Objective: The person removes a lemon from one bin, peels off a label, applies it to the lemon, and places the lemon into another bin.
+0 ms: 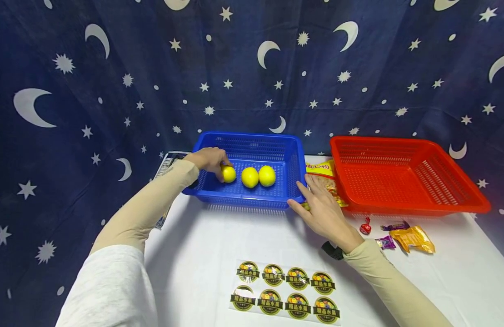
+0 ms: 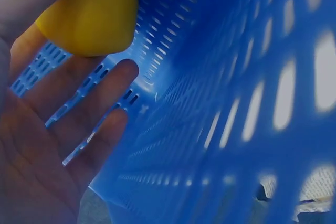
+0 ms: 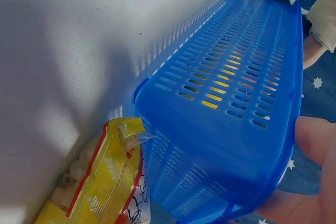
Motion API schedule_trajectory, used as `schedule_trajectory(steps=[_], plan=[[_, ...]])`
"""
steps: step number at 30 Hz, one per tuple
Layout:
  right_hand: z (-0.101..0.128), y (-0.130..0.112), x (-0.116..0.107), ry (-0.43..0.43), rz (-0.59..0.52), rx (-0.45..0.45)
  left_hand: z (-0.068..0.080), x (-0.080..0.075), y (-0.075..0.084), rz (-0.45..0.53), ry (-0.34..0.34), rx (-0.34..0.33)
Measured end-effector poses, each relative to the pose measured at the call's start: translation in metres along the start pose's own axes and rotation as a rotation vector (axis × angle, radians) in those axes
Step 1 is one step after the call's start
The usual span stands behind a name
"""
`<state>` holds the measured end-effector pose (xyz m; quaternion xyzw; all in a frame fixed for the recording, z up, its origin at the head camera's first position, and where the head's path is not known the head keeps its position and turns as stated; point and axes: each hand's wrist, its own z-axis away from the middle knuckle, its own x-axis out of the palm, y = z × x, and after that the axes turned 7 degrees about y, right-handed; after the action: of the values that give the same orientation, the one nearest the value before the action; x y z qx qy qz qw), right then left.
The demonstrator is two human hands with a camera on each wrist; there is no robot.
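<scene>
A blue basket (image 1: 243, 198) stands at the back middle of the white table and holds three lemons. My left hand (image 1: 211, 161) reaches in from the left and pinches the leftmost lemon (image 1: 229, 174) between thumb and forefinger. In the left wrist view that lemon (image 2: 89, 14) sits above my palm (image 2: 42, 140), the other fingers straight against the basket wall (image 2: 236, 87). The other two lemons (image 1: 250, 177) (image 1: 266, 175) lie side by side to its right. My right hand (image 1: 321, 209) rests with straight fingers against the basket's front right corner (image 3: 236, 103).
A red basket (image 1: 415, 210) stands empty at the right. A yellow snack bag (image 1: 323, 169) (image 3: 105, 182) lies between the baskets. Wrapped candies (image 1: 365, 227) and an orange packet (image 1: 413, 238) lie right of my hand. A sheet of round stickers (image 1: 284, 290) lies at the front.
</scene>
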<state>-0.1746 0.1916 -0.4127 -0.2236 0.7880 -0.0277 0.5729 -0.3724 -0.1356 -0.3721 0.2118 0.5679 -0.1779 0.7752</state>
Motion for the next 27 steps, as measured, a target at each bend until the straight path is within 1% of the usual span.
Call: schedule_trajectory(steps=[3,5,7,9,11,13,15,16,17,19,22,23,25,27], plan=[[0.0,0.0,-0.001,-0.009,-0.013,0.012,0.002,0.0,0.0,0.005,0.02,0.001],[0.001,0.002,-0.001,-0.014,-0.026,0.017,0.004,-0.002,0.0,0.012,0.048,0.012],[0.003,0.004,-0.002,-0.013,-0.044,0.021,0.009,-0.008,0.002,0.007,0.093,0.025],[0.005,0.008,-0.005,-0.005,-0.066,0.024,0.018,-0.017,0.007,-0.001,0.158,0.044],[0.01,0.013,-0.007,0.019,-0.09,0.027,0.031,-0.028,0.013,-0.008,0.239,0.059],[0.016,0.016,-0.011,0.049,-0.114,0.037,0.048,-0.038,0.024,-0.006,0.328,0.072],[0.025,0.018,-0.014,0.084,-0.141,0.044,0.068,-0.043,0.037,0.0,0.422,0.09],[0.029,0.018,-0.016,0.103,-0.154,0.047,0.079,-0.042,0.044,0.007,0.466,0.103],[0.034,0.018,-0.017,0.116,-0.167,0.049,0.09,-0.04,0.053,0.015,0.513,0.127],[0.044,0.017,-0.019,0.132,-0.2,0.043,0.111,-0.028,0.072,0.028,0.595,0.188],[0.058,0.014,-0.018,0.128,-0.253,0.02,0.137,0.002,0.1,0.052,0.7,0.313],[0.061,0.013,-0.017,0.119,-0.269,0.011,0.143,0.014,0.109,0.058,0.723,0.351],[0.067,0.011,-0.014,0.097,-0.298,-0.016,0.15,0.037,0.125,0.069,0.745,0.4],[0.071,0.009,-0.01,0.073,-0.328,-0.045,0.15,0.057,0.138,0.08,0.743,0.426]])
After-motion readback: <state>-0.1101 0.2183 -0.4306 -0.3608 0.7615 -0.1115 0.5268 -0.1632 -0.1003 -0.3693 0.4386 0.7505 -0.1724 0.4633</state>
